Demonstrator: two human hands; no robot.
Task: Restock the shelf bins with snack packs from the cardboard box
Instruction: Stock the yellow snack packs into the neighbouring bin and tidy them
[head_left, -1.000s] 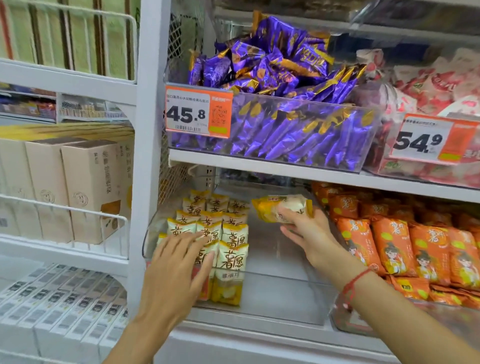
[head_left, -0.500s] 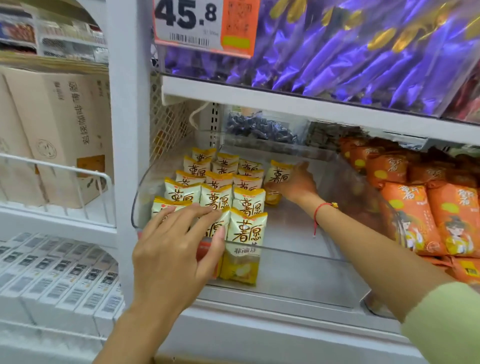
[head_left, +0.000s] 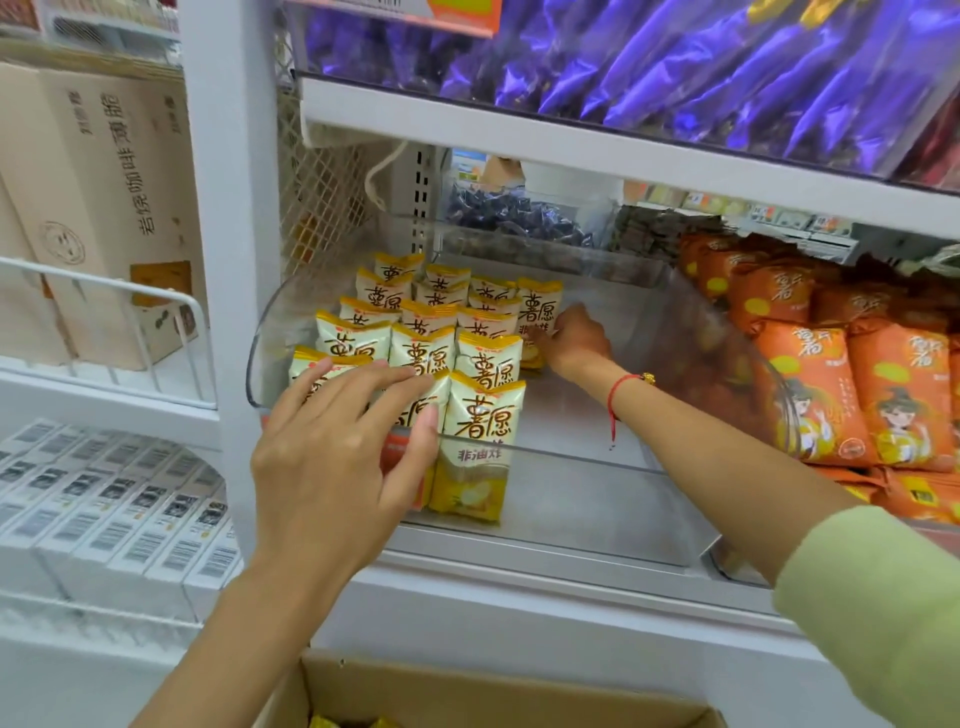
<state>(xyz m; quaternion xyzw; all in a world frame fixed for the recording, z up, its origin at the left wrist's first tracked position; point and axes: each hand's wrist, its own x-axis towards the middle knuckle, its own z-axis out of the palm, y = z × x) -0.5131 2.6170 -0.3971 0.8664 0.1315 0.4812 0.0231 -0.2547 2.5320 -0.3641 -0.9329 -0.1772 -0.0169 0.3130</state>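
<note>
- Step in hand: filling the clear shelf bin (head_left: 644, 296) with yellow-and-white snack packs (head_left: 423, 353), which stand in three rows along its left side.
- The right hand (head_left: 574, 340) reaches to the far end of the bin and touches the lower part of the newest pack (head_left: 539, 312), the first of a fourth row. Its fingers curl toward the pack, but I cannot tell whether they pinch it or merely steady it.
- The left hand (head_left: 337, 447) lies flat with fingers spread against the near packs at the front of the bin, bracing them upright; it grips nothing.
- The cardboard box (head_left: 467, 691) sits at the bottom edge of view, below the shelf, with yellow packs just showing inside.
- Next, by my judgement, the right hand must let the pack stand, then go down to the box for another; the fresh row has no neighbour on its right, so the pack could topple.
- Against half a second ago, the right hand has slid lower on that far pack, which now stands more fully exposed. The view has also tipped downward, bringing the box into sight, while the left hand has stayed on the front row.
- Orange packs (head_left: 810, 395) fill the neighbouring bin to the right; purple packs (head_left: 701, 57) sit on the shelf above.
</note>
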